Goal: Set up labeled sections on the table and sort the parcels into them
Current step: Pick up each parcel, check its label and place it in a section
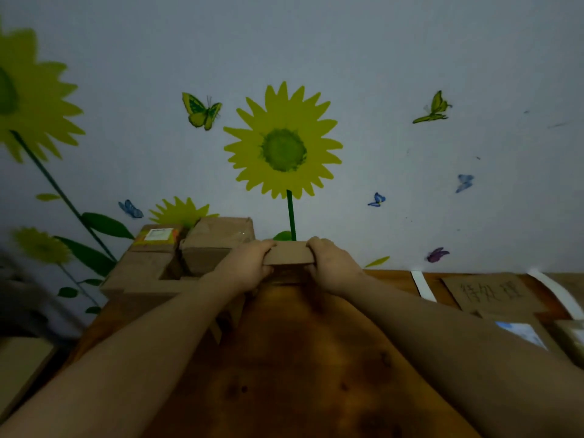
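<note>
A small brown cardboard parcel is held at the far edge of the wooden table, close to the wall. My left hand grips its left end and my right hand grips its right end, fingers curled over the top. To the left, several brown parcels are stacked together; one carries a white and orange label. At the right, a cardboard sign with handwritten characters lies between two white tape strips.
More parcels, one with a pale label, lie at the right edge below the sign. A cardboard box stands off the table at the lower left. The wall with sunflower stickers rises right behind the table.
</note>
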A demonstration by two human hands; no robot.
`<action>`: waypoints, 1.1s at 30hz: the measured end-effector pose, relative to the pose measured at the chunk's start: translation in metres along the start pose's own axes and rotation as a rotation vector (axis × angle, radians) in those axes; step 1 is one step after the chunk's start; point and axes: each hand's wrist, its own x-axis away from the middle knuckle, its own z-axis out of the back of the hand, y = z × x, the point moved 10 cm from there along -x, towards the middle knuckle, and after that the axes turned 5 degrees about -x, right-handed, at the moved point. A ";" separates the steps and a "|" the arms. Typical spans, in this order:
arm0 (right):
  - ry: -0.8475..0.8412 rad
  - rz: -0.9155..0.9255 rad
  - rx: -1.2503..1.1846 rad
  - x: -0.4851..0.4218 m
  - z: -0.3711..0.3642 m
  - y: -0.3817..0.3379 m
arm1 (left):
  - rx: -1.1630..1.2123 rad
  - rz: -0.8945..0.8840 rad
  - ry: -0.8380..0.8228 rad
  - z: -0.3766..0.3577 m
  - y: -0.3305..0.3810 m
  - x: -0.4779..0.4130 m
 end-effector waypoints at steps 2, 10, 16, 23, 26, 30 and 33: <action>0.038 0.007 -0.016 0.024 0.010 -0.012 | -0.020 -0.033 0.042 0.011 0.011 0.023; 0.182 -0.098 -0.305 0.134 0.011 -0.047 | 0.141 0.004 0.164 0.018 0.028 0.133; 0.220 -0.180 -0.349 0.206 0.003 -0.056 | 0.556 0.291 0.186 0.012 0.023 0.193; 0.247 -0.029 -0.516 0.252 0.029 -0.069 | 0.862 0.272 0.091 0.018 0.062 0.225; 0.252 0.033 -0.576 0.258 0.048 -0.075 | 0.855 0.223 0.157 0.040 0.077 0.227; 0.340 0.099 -0.567 0.268 0.086 -0.079 | 0.876 0.153 0.253 0.073 0.101 0.228; 0.371 0.139 -0.596 0.278 0.111 -0.079 | 0.921 0.123 0.314 0.092 0.118 0.232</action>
